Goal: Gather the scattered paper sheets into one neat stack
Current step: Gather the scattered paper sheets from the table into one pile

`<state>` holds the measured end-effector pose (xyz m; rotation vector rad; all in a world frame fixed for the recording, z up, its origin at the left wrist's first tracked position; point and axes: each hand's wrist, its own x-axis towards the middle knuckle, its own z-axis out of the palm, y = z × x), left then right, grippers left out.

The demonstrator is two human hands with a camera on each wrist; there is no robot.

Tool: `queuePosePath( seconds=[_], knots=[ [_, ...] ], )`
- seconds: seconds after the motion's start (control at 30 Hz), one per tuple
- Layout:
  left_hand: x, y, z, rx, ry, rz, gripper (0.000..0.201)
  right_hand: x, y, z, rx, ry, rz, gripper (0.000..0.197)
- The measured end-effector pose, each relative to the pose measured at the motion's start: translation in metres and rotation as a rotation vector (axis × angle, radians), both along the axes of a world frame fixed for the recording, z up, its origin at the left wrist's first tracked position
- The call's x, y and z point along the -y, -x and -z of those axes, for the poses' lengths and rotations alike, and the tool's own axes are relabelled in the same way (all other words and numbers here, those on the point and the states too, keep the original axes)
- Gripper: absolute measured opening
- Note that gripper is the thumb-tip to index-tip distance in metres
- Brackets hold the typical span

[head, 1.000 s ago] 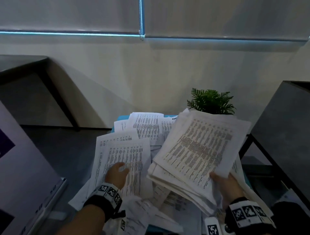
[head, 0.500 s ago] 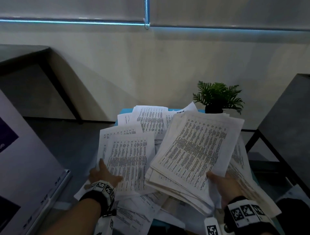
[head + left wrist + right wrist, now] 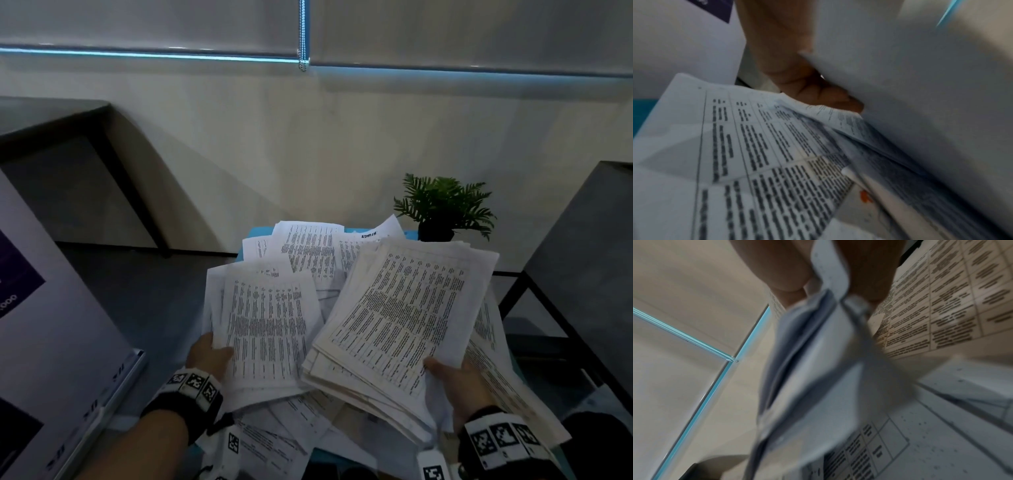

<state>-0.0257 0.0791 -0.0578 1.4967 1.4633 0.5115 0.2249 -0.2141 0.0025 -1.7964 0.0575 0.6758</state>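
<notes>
Printed paper sheets lie scattered over a small blue table [image 3: 257,231]. My right hand [image 3: 455,380] grips a thick stack of sheets [image 3: 404,315] by its near corner, thumb on top, and holds it tilted above the pile. In the right wrist view the stack [image 3: 818,369] runs between thumb and fingers. My left hand [image 3: 209,356] pinches the near left edge of a few printed sheets [image 3: 267,329], lifted off the pile. In the left wrist view the fingers [image 3: 818,91] are curled under the raised sheets [image 3: 920,81]. More loose sheets [image 3: 308,250] lie behind and beneath.
A potted green plant [image 3: 442,212] stands at the table's far right corner. A dark table [image 3: 582,260] stands to the right and a white board with a purple patch [image 3: 41,329] leans at the left. Dark floor [image 3: 144,294] lies to the left.
My left hand slid from the middle of the left sheets to their near left edge and lifted them. The right hand kept its hold on the stack.
</notes>
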Motion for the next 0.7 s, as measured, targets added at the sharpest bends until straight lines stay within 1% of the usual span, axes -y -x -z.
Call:
queuePosePath(
  seconds=[0.1,0.17,0.23,0.27,0.33,0.37,0.43,0.5,0.53,0.63,0.7],
  knots=[
    [0.006,-0.001,-0.020,0.061,-0.143,-0.094,0.033,0.003,0.002,-0.002,0.019,0.013,0.030,0.030],
    [0.011,0.000,-0.040,0.149,-0.188,-0.190,0.031,0.005,0.001,-0.007,0.030,0.003,0.039,0.032],
    [0.018,0.002,-0.063,0.246,-0.239,-0.210,0.035,0.008,-0.003,-0.007,0.024,-0.033,0.042,0.031],
    [0.023,0.002,-0.074,0.297,-0.264,-0.193,0.037,0.010,-0.003,-0.009,0.020,-0.053,0.037,0.028],
    [0.029,-0.001,-0.089,0.392,-0.251,-0.145,0.037,0.010,0.002,-0.013,0.021,-0.059,0.014,0.020],
    [0.034,-0.006,-0.096,0.429,-0.232,-0.108,0.036,0.009,0.004,-0.013,0.014,-0.064,0.007,0.019],
    [0.044,-0.018,-0.105,0.468,-0.202,-0.001,0.030,0.007,0.010,-0.017,0.014,-0.076,-0.009,0.023],
    [0.059,-0.032,-0.110,0.460,-0.168,0.136,0.020,0.005,0.014,-0.020,-0.006,-0.097,-0.056,0.020],
    [0.066,-0.038,-0.111,0.431,-0.167,0.200,0.016,0.004,0.017,-0.024,-0.025,-0.114,-0.080,0.016],
    [0.086,-0.053,-0.107,0.396,-0.123,0.295,0.017,0.004,0.027,-0.037,-0.052,-0.155,-0.173,0.003],
    [0.090,-0.059,-0.098,0.361,-0.101,0.297,0.015,0.005,0.031,-0.045,-0.085,-0.246,-0.245,0.015]
  ],
)
